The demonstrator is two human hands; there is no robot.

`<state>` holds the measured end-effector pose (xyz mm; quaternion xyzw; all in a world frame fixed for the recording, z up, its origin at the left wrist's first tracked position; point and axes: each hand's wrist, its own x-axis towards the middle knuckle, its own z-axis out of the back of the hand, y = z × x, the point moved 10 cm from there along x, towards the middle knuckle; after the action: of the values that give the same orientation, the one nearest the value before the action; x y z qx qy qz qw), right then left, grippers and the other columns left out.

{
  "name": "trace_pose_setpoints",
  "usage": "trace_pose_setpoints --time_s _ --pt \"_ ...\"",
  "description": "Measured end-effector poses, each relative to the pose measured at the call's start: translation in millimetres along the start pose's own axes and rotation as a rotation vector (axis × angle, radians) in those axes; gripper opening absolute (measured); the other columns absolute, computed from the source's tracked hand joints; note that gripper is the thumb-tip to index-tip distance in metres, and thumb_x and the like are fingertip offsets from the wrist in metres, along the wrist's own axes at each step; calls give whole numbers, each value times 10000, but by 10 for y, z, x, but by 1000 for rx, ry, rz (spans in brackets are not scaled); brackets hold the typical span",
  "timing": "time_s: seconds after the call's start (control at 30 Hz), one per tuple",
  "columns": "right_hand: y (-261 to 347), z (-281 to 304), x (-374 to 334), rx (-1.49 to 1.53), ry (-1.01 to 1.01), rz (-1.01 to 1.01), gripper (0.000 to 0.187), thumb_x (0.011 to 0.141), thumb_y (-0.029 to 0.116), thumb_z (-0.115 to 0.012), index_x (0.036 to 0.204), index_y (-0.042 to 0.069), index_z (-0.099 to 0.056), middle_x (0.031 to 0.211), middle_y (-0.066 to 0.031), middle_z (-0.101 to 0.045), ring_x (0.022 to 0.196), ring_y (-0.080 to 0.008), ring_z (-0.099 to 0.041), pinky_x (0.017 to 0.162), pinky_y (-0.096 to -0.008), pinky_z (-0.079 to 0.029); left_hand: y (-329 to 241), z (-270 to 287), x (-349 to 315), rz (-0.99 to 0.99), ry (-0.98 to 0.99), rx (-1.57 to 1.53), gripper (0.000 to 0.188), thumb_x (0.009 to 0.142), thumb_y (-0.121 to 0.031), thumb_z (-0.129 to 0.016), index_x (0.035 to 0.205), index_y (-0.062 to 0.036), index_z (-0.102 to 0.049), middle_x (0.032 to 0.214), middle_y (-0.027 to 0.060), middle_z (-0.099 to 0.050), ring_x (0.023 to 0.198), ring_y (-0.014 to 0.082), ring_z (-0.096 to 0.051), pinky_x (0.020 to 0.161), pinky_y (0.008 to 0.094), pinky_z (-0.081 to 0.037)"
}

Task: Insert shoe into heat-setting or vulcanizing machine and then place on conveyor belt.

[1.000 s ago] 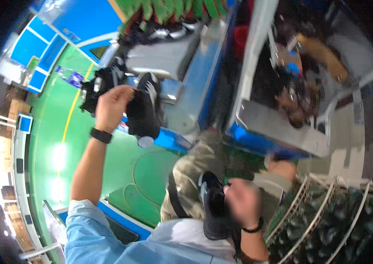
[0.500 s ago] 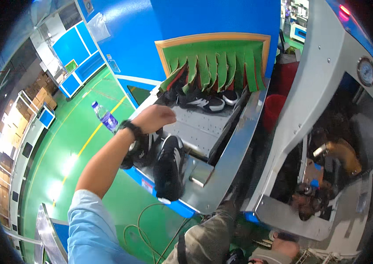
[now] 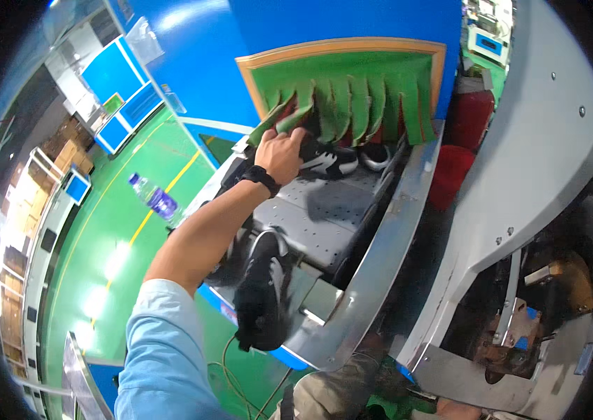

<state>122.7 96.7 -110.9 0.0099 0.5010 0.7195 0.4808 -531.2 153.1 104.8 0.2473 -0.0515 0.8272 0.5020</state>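
Observation:
My left hand (image 3: 280, 155) is at the lower fringe of a green strip curtain (image 3: 345, 105). Its fingers are bent and closed beside the heel side of a black and white sneaker (image 3: 328, 162); what they grip, if anything, is hidden. A second sneaker (image 3: 375, 157) pokes out under the strips to the right. Closer to me, a black sneaker (image 3: 263, 283) with white marks lies at the near end of the perforated grey bed (image 3: 317, 220). Another dark shoe beside it is partly covered by my forearm. My right hand cannot be made out.
The curtain hangs in a wood-framed opening of a blue machine (image 3: 324, 21). A metal rim (image 3: 398, 238) borders the bed. To the right stand red bins (image 3: 450, 175) and a grey machine (image 3: 527, 140). A bottle (image 3: 156, 198) shows at the left, and a looped hose (image 3: 230, 378) below.
My left hand has moved forward and right, from above the bed to the curtain's fringe. The view has shifted slightly, and the sneakers stay on the bed.

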Motion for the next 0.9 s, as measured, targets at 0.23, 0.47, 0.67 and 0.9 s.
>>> trace_pose_setpoints --time_s 0.23,0.47,0.67,0.9 --pt "429 159 -142 127 -89 205 396 1000 400 -579 855 43 -670 607 -80 -512 503 -174 -378 489 -340 -345 -8 1746 -962 130 -27 141 539 801 -145 -667 1316 -185 -516 848 113 -704 803 329 -679 727 455 -521" --pt "329 142 -330 43 -188 360 489 972 482 -587 875 10 -670 609 -115 -538 507 -226 -407 515 -387 -384 -223 2510 -1837 489 1 -371 564 782 -200 -734 1329 -193 -594 784 129 -682 720 304 -672 685 401 -529" --pt "188 200 -529 115 -291 366 440 957 433 -619 850 6 -645 731 -207 -617 678 -376 -562 643 -453 -450 -1283 2190 -1825 223 186 -624 543 831 -146 -647 1363 -129 -542 902 202 -701 857 383 -685 765 468 -536" --pt "0 152 -597 97 -183 359 361 962 376 -612 877 26 -624 740 -238 -561 665 -413 -526 616 -449 -430 -2116 1400 -2172 28 530 -437 451 836 -72 -546 1287 -45 -538 755 238 -663 730 407 -678 666 504 -542"
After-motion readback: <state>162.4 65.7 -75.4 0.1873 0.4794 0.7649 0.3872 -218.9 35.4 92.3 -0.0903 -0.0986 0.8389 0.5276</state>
